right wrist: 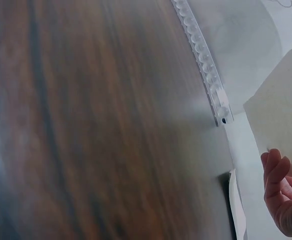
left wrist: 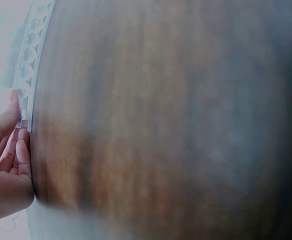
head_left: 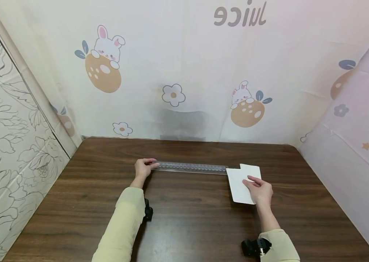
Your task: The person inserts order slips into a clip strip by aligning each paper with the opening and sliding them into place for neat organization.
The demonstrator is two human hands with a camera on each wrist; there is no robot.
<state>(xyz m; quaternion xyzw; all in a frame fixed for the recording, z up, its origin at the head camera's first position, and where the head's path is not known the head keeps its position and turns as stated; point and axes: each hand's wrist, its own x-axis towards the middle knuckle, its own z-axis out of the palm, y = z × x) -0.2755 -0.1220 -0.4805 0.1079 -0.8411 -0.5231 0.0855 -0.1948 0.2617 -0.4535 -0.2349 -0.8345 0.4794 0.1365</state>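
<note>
"Juice" backdrop [head_left: 240, 16]; left hand [head_left: 143, 168] pinches ruler [head_left: 191, 167], right hand [head_left: 260, 190] presses paper [head_left: 238, 182] flat

A makeshift home recording corner: a dark brown wood-grain table [head_left: 184, 218] is boxed in by a pale cartoon curtain printed with rabbits, oranges and flowers [head_left: 184, 72], with a line-drawn peony cloth panel [head_left: 4, 145] closing the left side.

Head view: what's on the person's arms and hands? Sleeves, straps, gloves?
Both hands are bare, no gloves or rings visible: left hand, right hand. Both arms wear long, pale yellow-green sleeves: left sleeve, right sleeve. A small black device sits at each wrist: left wrist device, right wrist device. No cables or markings are visible.
</note>
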